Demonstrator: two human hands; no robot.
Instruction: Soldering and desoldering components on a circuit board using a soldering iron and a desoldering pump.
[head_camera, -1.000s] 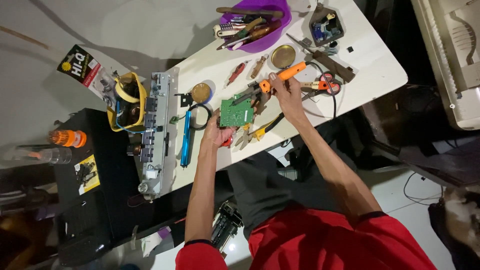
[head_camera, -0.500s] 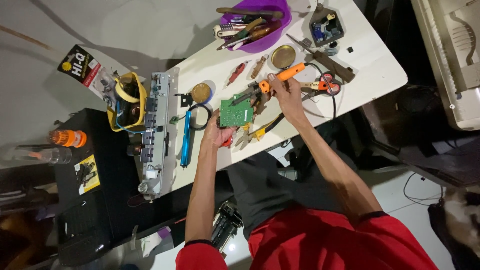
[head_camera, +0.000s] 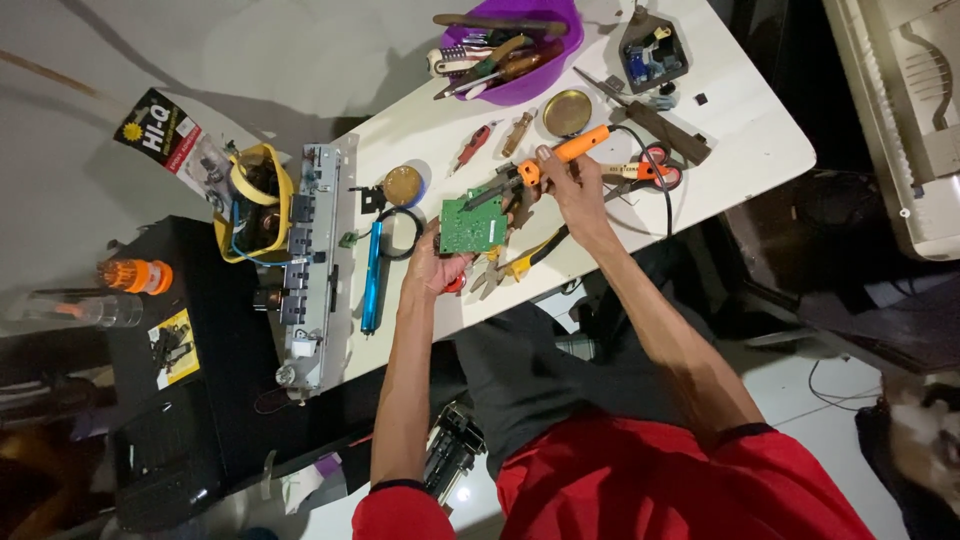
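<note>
Green circuit board (head_camera: 471, 225) sitting near the desk (head_camera: 740, 120) front edge, being pinched at its seven o'clock corner by left hand (head_camera: 437, 265). Right hand (head_camera: 572, 185) closing around orange soldering iron (head_camera: 545, 160), tip angling down toward board's two o'clock corner. Risking a slip: board tilting under light grip, hot tip skating onto fingers or the yellow-handled pliers (head_camera: 515, 265) at five o'clock.

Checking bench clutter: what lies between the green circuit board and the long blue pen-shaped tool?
In the head view, a black ring-shaped cable loop lies on the white table between the green circuit board and the blue tool.
</note>
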